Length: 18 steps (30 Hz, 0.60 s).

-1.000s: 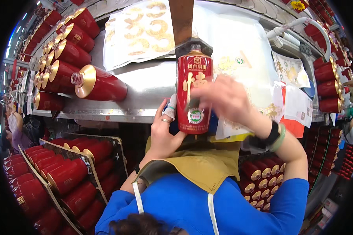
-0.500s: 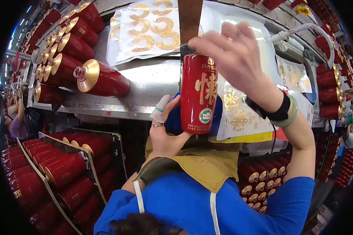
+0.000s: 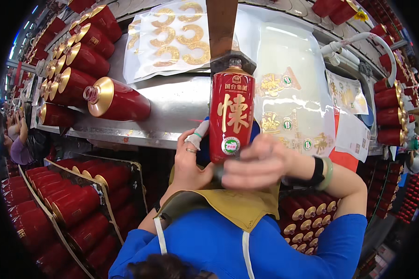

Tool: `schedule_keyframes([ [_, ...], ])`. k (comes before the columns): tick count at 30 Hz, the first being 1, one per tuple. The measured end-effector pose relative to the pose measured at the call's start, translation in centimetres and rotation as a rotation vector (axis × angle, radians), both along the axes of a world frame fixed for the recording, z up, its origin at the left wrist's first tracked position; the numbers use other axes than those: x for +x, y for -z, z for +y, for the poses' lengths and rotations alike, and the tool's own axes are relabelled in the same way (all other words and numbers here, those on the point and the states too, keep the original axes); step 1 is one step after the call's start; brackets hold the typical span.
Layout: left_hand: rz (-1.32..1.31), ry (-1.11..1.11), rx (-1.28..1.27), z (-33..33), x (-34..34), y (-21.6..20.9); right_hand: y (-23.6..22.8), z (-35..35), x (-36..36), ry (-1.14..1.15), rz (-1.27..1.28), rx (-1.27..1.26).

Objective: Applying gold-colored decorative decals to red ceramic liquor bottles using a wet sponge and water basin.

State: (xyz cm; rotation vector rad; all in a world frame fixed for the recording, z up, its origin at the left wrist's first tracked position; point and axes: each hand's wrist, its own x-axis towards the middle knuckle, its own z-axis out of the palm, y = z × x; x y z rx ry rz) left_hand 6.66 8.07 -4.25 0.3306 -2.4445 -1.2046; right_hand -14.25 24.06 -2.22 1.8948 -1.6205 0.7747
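Observation:
A red bottle with gold lettering and a round green-and-white mark near its base lies before me. Its clear glass neck points away, up against a dark holder at the foot of a brown post. Around the lower left of the bottle my left hand is closed, with a pale finger cover on one finger and a ring on another. My right hand is at the bottle's lower right, its fingers smeared by motion. Whether it touches or holds anything cannot be made out.
Gold-capped red bottles crowd the metal bench at the left. A sheet of gold curved decals lies behind, and a clear decal sheet at right. Racks of red bottles stand below; a white curved pipe rises at right.
My right hand has come down from the bottle's top to its lower right, uncovering the neck and holder. The bottle has turned so its lettering faces up more fully.

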Motion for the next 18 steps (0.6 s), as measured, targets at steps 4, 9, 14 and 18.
schedule_keyframes([
  [4,-0.08,0.016,0.018,0.0,0.0,-0.1,1.1,0.3,-1.2,0.072,-0.319,0.042],
  [9,-0.074,0.009,0.043,0.2,0.1,-0.3,-0.4,-1.1,-3.4,0.18,-0.186,-0.025],
  [14,-0.06,0.008,0.051,0.1,-0.2,-0.2,-0.3,1.1,2.8,-0.434,-0.123,-0.019],
  [18,-0.001,0.029,-0.032,0.0,-0.1,-0.3,-0.7,-1.3,-2.1,0.171,-0.504,-0.061],
])
